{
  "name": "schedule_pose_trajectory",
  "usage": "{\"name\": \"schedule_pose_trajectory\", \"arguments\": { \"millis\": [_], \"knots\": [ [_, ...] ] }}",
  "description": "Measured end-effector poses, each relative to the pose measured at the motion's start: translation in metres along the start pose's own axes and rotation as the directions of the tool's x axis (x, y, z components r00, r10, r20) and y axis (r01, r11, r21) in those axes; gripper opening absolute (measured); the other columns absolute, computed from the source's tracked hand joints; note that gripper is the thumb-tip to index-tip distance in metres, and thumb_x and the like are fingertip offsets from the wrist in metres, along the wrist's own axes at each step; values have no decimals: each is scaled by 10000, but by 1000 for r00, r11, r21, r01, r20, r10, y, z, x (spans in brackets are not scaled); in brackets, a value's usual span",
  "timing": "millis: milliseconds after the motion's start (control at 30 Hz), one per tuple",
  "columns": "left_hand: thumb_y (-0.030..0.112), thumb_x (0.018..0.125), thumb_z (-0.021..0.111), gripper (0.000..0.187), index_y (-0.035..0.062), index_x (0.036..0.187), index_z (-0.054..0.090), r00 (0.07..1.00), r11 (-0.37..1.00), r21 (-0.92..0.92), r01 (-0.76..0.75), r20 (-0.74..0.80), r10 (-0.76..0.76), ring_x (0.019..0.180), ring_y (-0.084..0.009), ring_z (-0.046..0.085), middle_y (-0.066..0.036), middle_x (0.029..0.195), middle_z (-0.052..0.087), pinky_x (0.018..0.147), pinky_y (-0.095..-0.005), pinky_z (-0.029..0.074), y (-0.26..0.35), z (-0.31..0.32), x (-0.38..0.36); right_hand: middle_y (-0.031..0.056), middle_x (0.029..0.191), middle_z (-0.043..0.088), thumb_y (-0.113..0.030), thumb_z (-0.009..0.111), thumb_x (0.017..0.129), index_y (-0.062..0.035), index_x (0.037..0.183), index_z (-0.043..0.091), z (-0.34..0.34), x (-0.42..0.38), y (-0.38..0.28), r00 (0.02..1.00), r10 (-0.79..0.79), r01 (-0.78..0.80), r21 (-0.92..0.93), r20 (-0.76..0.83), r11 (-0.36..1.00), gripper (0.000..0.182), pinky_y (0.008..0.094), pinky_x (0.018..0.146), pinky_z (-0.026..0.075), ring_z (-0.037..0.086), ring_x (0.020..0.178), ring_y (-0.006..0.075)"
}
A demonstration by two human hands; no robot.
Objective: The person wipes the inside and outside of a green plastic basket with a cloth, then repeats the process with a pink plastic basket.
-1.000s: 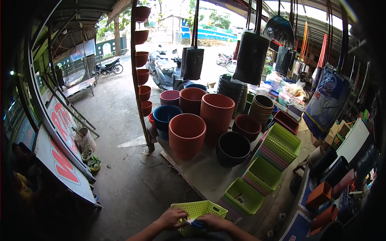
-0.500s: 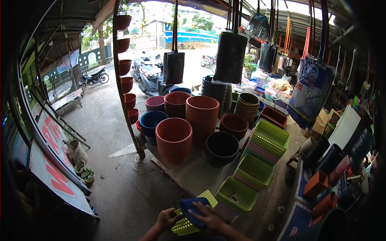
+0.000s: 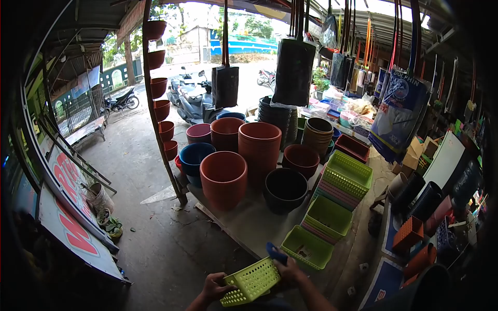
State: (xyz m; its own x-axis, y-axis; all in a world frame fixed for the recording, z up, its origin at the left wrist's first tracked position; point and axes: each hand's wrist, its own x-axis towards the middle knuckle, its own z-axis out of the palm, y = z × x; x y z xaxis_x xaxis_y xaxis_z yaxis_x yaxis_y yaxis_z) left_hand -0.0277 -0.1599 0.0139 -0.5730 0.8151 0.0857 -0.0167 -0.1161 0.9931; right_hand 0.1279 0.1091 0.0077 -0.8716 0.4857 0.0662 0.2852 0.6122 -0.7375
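Note:
A lime-green perforated plastic basket (image 3: 253,281) is tilted at the bottom of the head view, close to my body. My left hand (image 3: 215,286) grips its left end, fingers wrapped over the edge. At the opposite end, my right hand (image 3: 290,273) is closed on a dark blue cloth (image 3: 276,253), which sticks up above the fingers. The lower part of that hand overlaps the basket's right end in this view. Just beyond, a green basket (image 3: 307,249) sits at the near end of a row of stacked baskets.
Red-brown pots (image 3: 224,181), a black pot (image 3: 285,191) and a blue pot (image 3: 197,158) stand on the table (image 3: 233,226). A post with small hanging pots (image 3: 167,149) rises at its left. Black packages (image 3: 294,72) hang overhead. Crates and pots line the right side.
My right hand has moved right and up with the blue cloth, off the middle of the basket to its right end. The basket has turned, showing more of its perforated side.

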Motion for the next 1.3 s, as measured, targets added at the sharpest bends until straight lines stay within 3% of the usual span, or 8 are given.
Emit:
{"name": "schedule_pose_trajectory", "arguments": {
  "millis": [67,233,400,500,600,800,1133,1300],
  "knots": [
    [203,767,836,260,29,809,646,999,1000,26,17,33,-18,654,-43,568,6,715,648,575,-232,461,3,-1,0,247,1324,532,-426,552,916,-100,1408,447,10,14,41,846,443,-532,425,296,732,600,439,988,418,549,1176,370],
    [230,844,759,248,21,892,636,999,999,-4,42,7,-42,715,-64,589,-18,773,657,627,-253,475,-9,-1,8,255,1282,558,-403,586,907,3,1363,462,11,8,-2,828,538,-560,270,159,783,623,417,1027,400,548,1195,358],
    [226,922,649,244,1,993,589,990,960,259,109,60,-129,807,-131,600,-97,856,646,717,-304,487,-35,3,23,179,1489,388,-378,525,951,-84,1449,393,31,3,-58,970,-145,50,427,193,903,593,417,1129,262,328,1396,349],
    [211,941,620,227,-7,994,582,994,973,208,100,16,-105,812,-121,588,-92,873,644,726,-293,484,-21,9,29,143,1539,314,-377,593,852,-69,1498,275,17,1,-105,944,-202,256,-190,262,948,784,485,1127,255,321,1405,345],
    [184,972,561,198,-11,1007,577,991,984,130,123,-75,-114,823,-111,578,-71,916,640,744,-281,484,-6,18,34,138,1540,311,-412,608,799,-92,1507,271,18,-7,-132,955,-276,293,-521,112,801,847,505,1126,233,277,1420,371],
    [297,1017,445,319,5,1034,574,955,897,-399,193,-135,-265,826,-109,581,-41,949,620,758,-283,497,25,34,51,70,1597,188,-374,530,838,-129,1515,272,37,-17,-131,941,-291,332,-613,170,717,765,512,1160,118,154,1467,341],
    [389,1030,372,468,-9,1231,514,889,679,-695,237,-127,-440,961,-288,648,-167,1091,641,866,-414,524,-3,23,73,12,1584,247,-444,534,821,-173,1478,375,56,-51,-108,880,-348,475,-566,323,674,728,480,1168,35,185,1469,258],
    [515,1019,223,640,5,1316,470,877,478,-835,272,11,-480,1083,-331,608,-195,1231,590,945,-442,493,-15,21,71,-6,1561,303,-470,524,817,-208,1480,380,62,-57,-92,873,-481,404,-671,80,621,727,491,1159,72,256,1440,241]
  ]
}}
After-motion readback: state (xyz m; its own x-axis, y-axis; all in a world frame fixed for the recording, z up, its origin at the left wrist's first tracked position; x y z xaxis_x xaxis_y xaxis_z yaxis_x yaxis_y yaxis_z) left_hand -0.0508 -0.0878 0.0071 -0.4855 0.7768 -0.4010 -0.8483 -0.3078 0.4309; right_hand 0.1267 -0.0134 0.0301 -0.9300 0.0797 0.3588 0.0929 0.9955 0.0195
